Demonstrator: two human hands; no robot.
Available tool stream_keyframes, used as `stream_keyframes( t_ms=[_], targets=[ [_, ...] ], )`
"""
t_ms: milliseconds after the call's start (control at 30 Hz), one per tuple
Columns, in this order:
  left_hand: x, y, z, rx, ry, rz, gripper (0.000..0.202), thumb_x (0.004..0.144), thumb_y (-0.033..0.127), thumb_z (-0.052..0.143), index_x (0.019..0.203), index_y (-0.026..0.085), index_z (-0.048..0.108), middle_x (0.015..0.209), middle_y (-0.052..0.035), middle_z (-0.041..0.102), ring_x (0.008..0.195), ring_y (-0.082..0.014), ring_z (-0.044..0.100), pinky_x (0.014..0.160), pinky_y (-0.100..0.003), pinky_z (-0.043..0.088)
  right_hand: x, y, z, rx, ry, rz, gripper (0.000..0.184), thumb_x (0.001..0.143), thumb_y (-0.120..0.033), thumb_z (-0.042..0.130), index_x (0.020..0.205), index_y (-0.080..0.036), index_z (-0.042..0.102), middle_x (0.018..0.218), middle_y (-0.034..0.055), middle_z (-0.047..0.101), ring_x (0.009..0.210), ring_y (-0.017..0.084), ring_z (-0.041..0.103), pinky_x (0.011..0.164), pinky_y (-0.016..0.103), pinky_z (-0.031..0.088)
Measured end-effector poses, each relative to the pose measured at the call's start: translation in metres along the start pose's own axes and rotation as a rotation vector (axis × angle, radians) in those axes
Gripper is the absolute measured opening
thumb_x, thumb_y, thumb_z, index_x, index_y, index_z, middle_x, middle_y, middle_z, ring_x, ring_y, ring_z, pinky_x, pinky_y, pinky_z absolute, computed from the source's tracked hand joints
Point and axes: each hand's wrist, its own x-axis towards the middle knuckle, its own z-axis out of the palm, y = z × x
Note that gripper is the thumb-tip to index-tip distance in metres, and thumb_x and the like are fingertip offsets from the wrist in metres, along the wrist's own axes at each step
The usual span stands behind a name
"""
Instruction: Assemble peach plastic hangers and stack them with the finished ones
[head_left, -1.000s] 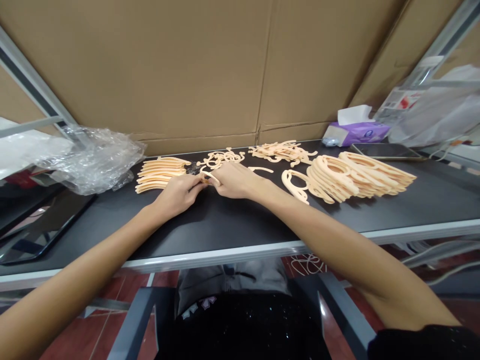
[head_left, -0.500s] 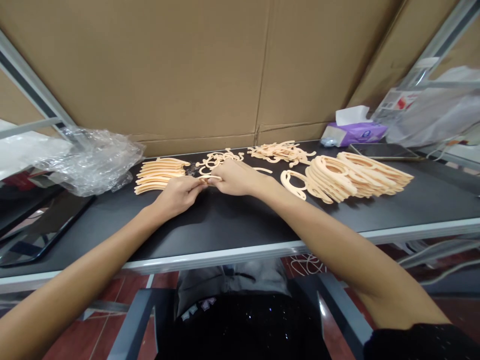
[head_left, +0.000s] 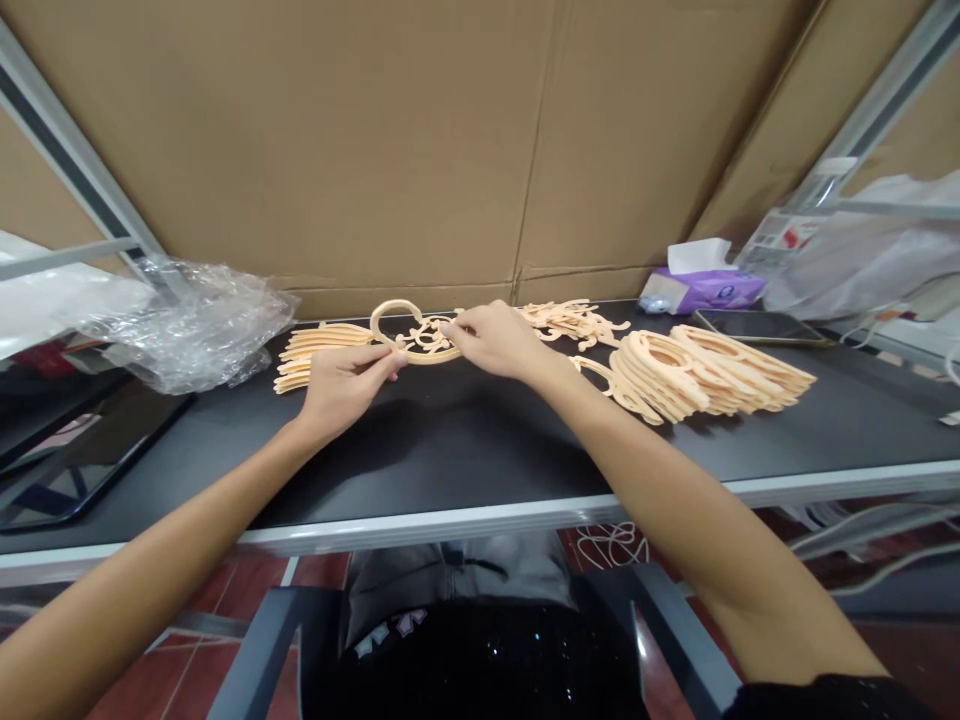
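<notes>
My left hand point(head_left: 345, 385) and my right hand point(head_left: 491, 340) both pinch a peach plastic ring piece point(head_left: 427, 358), lifting it slightly above the black tabletop point(head_left: 450, 450). Its loop stands tilted between my hands. Behind it lies a tangled heap of thin peach pieces point(head_left: 427, 335), partly hidden by the ring. A stack of curved peach strips point(head_left: 322, 345) sits just beyond my left hand. Past my right hand are a loose pile of small peach pieces point(head_left: 574, 320) and a large overlapping row of peach loops point(head_left: 705, 370).
Crumpled clear plastic wrap point(head_left: 202, 330) lies at the table's far left. At the far right are a purple tissue box point(head_left: 701, 290) and a phone point(head_left: 757, 326). A cardboard wall point(head_left: 300, 150) rises behind the table, and a dark screen point(head_left: 75, 460) lies at left.
My hands have moved farther across the table and apart. The peach ring, earlier low between my fingers, is now raised and shows as an open loop. The view has shifted slightly.
</notes>
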Motion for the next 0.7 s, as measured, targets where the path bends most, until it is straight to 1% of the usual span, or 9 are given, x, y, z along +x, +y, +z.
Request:
stream_keyframes(
  t_ms=[67, 133, 233, 300, 400, 500, 567, 633, 700],
  targets=[
    [0.003, 0.003, 0.000, -0.143, 0.019, -0.050, 0.028, 0.083, 0.040, 0.068, 0.066, 0.018, 0.074, 0.071, -0.0032, 0.074, 0.067, -0.0170, 0.066, 0.065, -0.028, 0.053, -0.001, -0.005, 0.003, 0.037, -0.021, -0.007, 0.049, 0.103, -0.042, 0.034, 0.087, -0.017, 0.074, 0.088, 0.0084, 0.074, 0.079, 0.019, 0.062, 0.070, 0.028, 0.034],
    [0.007, 0.003, 0.000, -0.311, 0.047, -0.118, 0.025, 0.080, 0.039, 0.072, 0.067, 0.018, 0.075, 0.072, -0.0042, 0.073, 0.065, -0.0166, 0.065, 0.064, -0.029, 0.054, -0.002, -0.013, 0.006, 0.053, -0.023, -0.006, 0.049, 0.103, -0.043, 0.035, 0.088, -0.018, 0.075, 0.089, 0.0081, 0.074, 0.080, 0.019, 0.062, 0.070, 0.028, 0.034],
    [0.015, 0.000, -0.006, -0.547, 0.112, -0.234, 0.023, 0.076, 0.039, 0.076, 0.071, 0.016, 0.075, 0.070, -0.0047, 0.070, 0.064, -0.0148, 0.063, 0.065, -0.029, 0.055, -0.005, -0.025, 0.009, 0.097, 0.024, -0.017, 0.054, 0.103, -0.048, 0.033, 0.087, -0.018, 0.075, 0.085, 0.0065, 0.073, 0.078, 0.018, 0.062, 0.068, 0.027, 0.033],
    [0.020, -0.004, -0.013, -0.641, 0.174, -0.280, 0.025, 0.076, 0.040, 0.077, 0.071, 0.015, 0.072, 0.070, -0.0040, 0.069, 0.067, -0.0137, 0.064, 0.068, -0.029, 0.055, -0.005, -0.029, 0.009, 0.151, 0.077, -0.029, 0.061, 0.104, -0.053, 0.029, 0.082, -0.018, 0.074, 0.079, 0.0051, 0.071, 0.075, 0.017, 0.061, 0.067, 0.027, 0.032],
    [0.027, -0.013, -0.026, -0.681, 0.226, -0.318, 0.029, 0.080, 0.045, 0.074, 0.073, 0.018, 0.067, 0.073, -0.0020, 0.068, 0.066, -0.0114, 0.062, 0.069, -0.028, 0.056, -0.005, -0.027, 0.010, 0.224, 0.148, -0.008, 0.070, 0.104, -0.058, 0.021, 0.079, -0.018, 0.072, 0.073, 0.0041, 0.068, 0.072, 0.016, 0.061, 0.068, 0.027, 0.034],
    [0.031, -0.024, -0.036, -0.640, 0.211, -0.321, 0.034, 0.087, 0.054, 0.064, 0.074, 0.022, 0.063, 0.075, -0.0023, 0.067, 0.066, -0.0131, 0.061, 0.068, -0.030, 0.055, -0.004, -0.022, 0.011, 0.245, 0.184, 0.022, 0.073, 0.104, -0.057, 0.014, 0.083, -0.018, 0.072, 0.073, 0.0043, 0.068, 0.075, 0.017, 0.064, 0.071, 0.026, 0.036],
    [0.032, -0.028, -0.040, -0.589, 0.181, -0.295, 0.038, 0.090, 0.058, 0.057, 0.076, 0.023, 0.061, 0.075, -0.0041, 0.066, 0.070, -0.0160, 0.061, 0.067, -0.032, 0.054, -0.005, -0.021, 0.015, 0.200, 0.173, 0.016, 0.068, 0.105, -0.054, 0.018, 0.085, -0.018, 0.072, 0.077, 0.0054, 0.070, 0.079, 0.018, 0.064, 0.073, 0.027, 0.037],
    [0.032, -0.027, -0.042, -0.542, 0.126, -0.246, 0.042, 0.093, 0.062, 0.049, 0.078, 0.024, 0.061, 0.075, -0.0057, 0.065, 0.075, -0.0184, 0.061, 0.068, -0.035, 0.054, -0.005, -0.024, 0.021, 0.142, 0.128, -0.026, 0.056, 0.106, -0.046, 0.027, 0.090, -0.018, 0.072, 0.087, 0.0070, 0.072, 0.084, 0.019, 0.065, 0.076, 0.028, 0.039],
    [0.031, -0.021, -0.043, -0.533, 0.063, -0.209, 0.046, 0.094, 0.065, 0.042, 0.080, 0.025, 0.060, 0.076, -0.0066, 0.063, 0.079, -0.0199, 0.062, 0.070, -0.037, 0.053, -0.004, -0.028, 0.030, 0.125, 0.076, -0.113, 0.041, 0.104, -0.036, 0.034, 0.106, -0.019, 0.071, 0.103, 0.0084, 0.073, 0.096, 0.021, 0.064, 0.082, 0.030, 0.042]
  ],
)
